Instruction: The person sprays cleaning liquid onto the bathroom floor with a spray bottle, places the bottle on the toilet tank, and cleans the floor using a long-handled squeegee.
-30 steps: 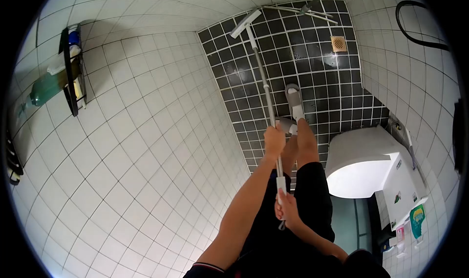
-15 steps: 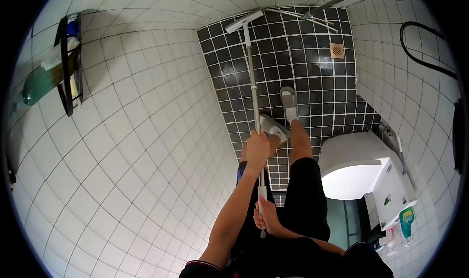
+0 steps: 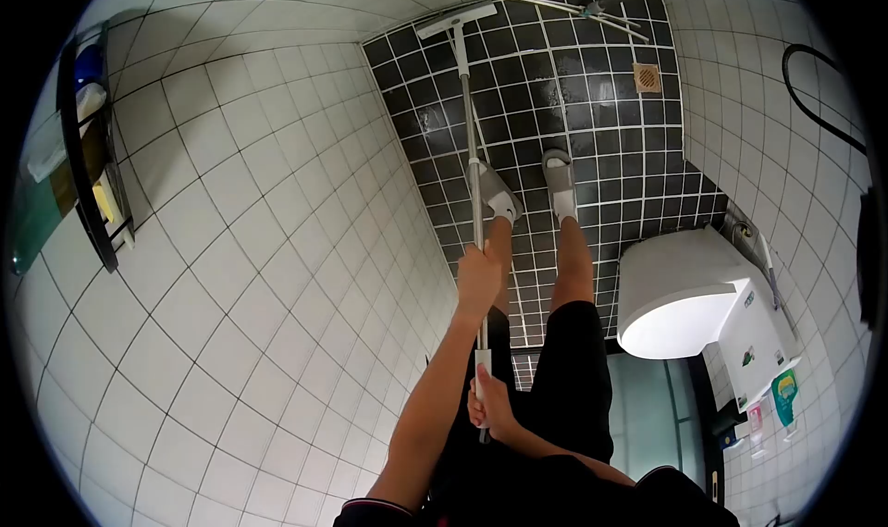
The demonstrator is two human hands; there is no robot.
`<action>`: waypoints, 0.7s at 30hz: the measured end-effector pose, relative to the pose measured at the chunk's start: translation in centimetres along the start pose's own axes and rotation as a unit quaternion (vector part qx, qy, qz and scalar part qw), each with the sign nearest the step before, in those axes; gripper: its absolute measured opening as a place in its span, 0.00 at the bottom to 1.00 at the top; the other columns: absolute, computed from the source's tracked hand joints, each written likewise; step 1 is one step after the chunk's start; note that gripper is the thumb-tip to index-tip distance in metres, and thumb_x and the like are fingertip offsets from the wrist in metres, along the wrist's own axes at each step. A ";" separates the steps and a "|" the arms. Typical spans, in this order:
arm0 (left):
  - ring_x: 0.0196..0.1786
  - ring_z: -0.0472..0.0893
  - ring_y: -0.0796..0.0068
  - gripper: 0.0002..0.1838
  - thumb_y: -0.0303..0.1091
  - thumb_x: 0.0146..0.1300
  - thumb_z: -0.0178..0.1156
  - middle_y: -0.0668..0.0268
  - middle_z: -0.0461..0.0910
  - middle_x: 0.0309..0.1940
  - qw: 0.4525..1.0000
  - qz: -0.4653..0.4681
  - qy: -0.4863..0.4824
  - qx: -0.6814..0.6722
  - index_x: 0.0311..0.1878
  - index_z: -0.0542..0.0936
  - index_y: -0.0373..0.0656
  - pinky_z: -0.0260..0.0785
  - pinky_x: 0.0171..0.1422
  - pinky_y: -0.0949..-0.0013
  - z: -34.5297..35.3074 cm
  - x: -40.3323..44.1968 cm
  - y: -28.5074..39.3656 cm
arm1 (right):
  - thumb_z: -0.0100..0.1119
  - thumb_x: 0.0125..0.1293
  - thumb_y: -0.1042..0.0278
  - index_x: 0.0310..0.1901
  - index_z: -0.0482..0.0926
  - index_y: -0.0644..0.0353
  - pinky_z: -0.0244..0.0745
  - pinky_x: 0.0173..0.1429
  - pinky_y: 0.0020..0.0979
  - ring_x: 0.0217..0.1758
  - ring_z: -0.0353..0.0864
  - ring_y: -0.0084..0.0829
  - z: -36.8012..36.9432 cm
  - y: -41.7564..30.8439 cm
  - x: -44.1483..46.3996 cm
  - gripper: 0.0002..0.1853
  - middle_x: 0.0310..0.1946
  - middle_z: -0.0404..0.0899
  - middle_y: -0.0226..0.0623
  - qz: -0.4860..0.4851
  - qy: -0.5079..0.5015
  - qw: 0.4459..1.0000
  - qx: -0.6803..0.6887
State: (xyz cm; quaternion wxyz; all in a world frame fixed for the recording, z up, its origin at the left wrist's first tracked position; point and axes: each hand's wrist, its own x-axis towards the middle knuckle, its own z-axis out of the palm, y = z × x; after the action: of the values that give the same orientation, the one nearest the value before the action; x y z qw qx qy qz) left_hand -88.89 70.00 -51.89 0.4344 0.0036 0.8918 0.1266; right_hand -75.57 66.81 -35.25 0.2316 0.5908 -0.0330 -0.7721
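Note:
My left hand (image 3: 478, 282) is closed around the metal shaft of a long-handled floor tool (image 3: 472, 124). Lower down, my right hand (image 3: 490, 402) grips the white handle at its near end. The tool's wide, flat white head (image 3: 456, 20) rests on the dark tiled floor (image 3: 518, 101) close to the far wall, slightly tilted. The shaft runs nearly straight away from me, left of my feet.
My slippered feet stand apart on the floor. A white toilet (image 3: 680, 291) is at the right. Thin poles (image 3: 578, 11) lie by the far wall, near a square drain (image 3: 647, 77). A wall rack (image 3: 88, 157) with bottles hangs at the left; a black hose (image 3: 814, 92) is upper right.
The tool has swung left and its head has turned closer to level, with both hands still on it. My left foot has stepped forward and left.

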 end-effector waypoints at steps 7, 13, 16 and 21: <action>0.35 0.78 0.35 0.21 0.40 0.69 0.48 0.37 0.77 0.27 0.996 0.048 0.011 0.074 0.34 0.74 0.26 0.72 0.38 0.46 -4.5 2.1 -3.3 | 0.49 0.64 0.32 0.29 0.65 0.52 0.57 0.13 0.24 0.08 0.57 0.19 6.3 2.4 1.8 0.27 0.10 0.56 0.24 0.031 0.013 0.999 0.035; 0.35 0.78 0.35 0.24 0.43 0.69 0.48 0.36 0.76 0.28 0.999 0.052 0.002 -0.008 0.31 0.74 0.25 0.70 0.40 0.47 -4.5 0.7 -2.7 | 0.50 0.63 0.31 0.27 0.65 0.51 0.55 0.12 0.25 0.07 0.58 0.19 6.5 2.9 0.5 0.28 0.10 0.58 0.24 0.006 0.051 0.999 0.015; 0.32 0.79 0.36 0.26 0.44 0.70 0.48 0.34 0.76 0.27 0.997 0.071 0.036 0.006 0.32 0.74 0.22 0.71 0.35 0.50 -1.8 -0.1 -4.5 | 0.49 0.64 0.32 0.27 0.65 0.51 0.54 0.12 0.26 0.08 0.58 0.20 4.8 3.8 0.2 0.27 0.10 0.57 0.24 -0.004 0.084 0.996 -0.031; 0.22 0.79 0.43 0.26 0.44 0.69 0.49 0.36 0.76 0.24 0.998 0.065 -0.007 -0.011 0.32 0.74 0.23 0.69 0.22 0.54 -5.1 2.6 -5.1 | 0.52 0.64 0.34 0.22 0.62 0.49 0.54 0.12 0.25 0.08 0.58 0.20 9.2 3.6 2.4 0.27 0.10 0.59 0.26 0.018 0.058 0.997 0.040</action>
State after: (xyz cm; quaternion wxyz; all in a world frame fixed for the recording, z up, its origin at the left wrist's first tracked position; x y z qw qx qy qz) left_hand -93.96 64.26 -52.10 0.4311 0.0573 0.8854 0.1642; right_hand -83.37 60.59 -33.48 0.2236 0.6430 -0.0609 -0.7300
